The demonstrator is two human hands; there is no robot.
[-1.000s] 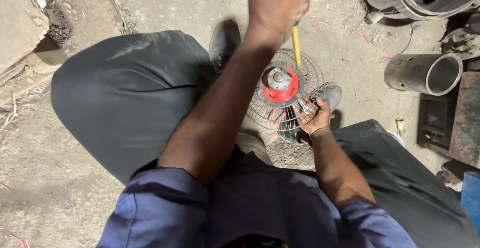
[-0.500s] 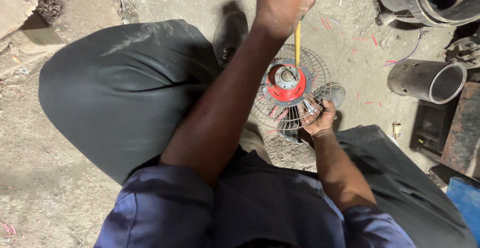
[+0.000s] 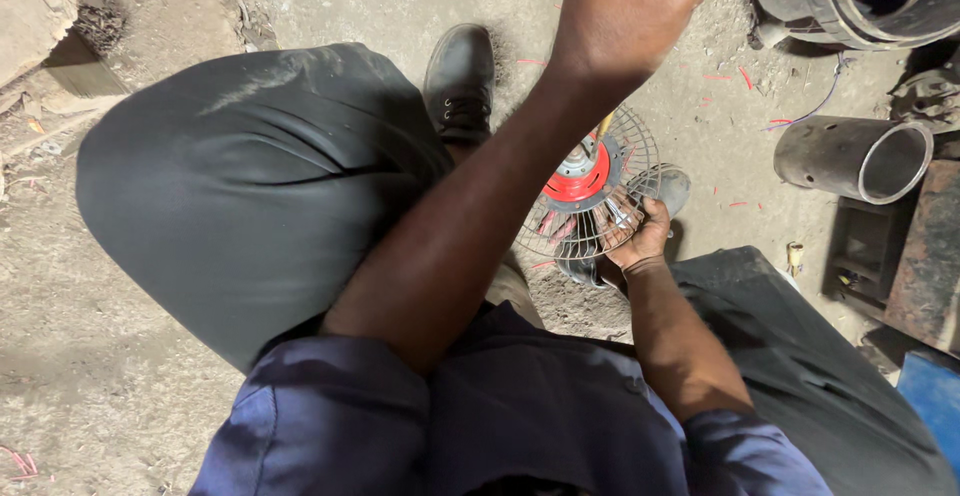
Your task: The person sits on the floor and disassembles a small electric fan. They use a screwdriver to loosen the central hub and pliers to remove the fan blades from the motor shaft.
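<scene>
The right hand (image 3: 640,241) gripped the light, springy wire fan guard (image 3: 590,191) by its rim; the left hand (image 3: 625,6) was raised, grip unclear.

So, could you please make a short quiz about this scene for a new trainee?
1. True or false: the right hand has its grip on the rim of the wire fan guard.
2. What colour is the hub in the middle of the guard? A) blue B) red C) green
3. Which round, hollow thing lies on its side on the ground to the right of the guard?
Key: 1 true; 2 B; 3 the metal pipe.
</scene>
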